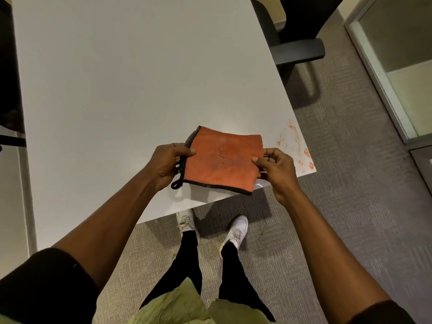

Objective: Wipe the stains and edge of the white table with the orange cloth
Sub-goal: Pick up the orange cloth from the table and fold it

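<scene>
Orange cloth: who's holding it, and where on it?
Both hands. Left hand pinches the orange cloth at its left edge by the black trim; right hand pinches the right edge. It's folded, above the white table.

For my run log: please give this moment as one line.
hands: left and right hold orange cloth | stains: unwiped, table corner

A: Non-task items in view?
B: Grey carpet (350, 183) covers the floor. Black chair (297, 43) at top right, armrest (300, 51) pointing right, its shadow on the carpet below it.
A: Anything at the right edge?
B: Glass partition (397, 54) in a pale metal frame, running diagonally down the right side.
A: Below?
B: Wearer's white sneakers (236, 230) on the carpet, toes forward, one partly hidden by an overhanging edge. Black leggings (231, 277), green crumpled garment (182, 307) at bottom centre.
A: Left side?
B: Dark furniture (9, 78), too dim to identify.
</scene>
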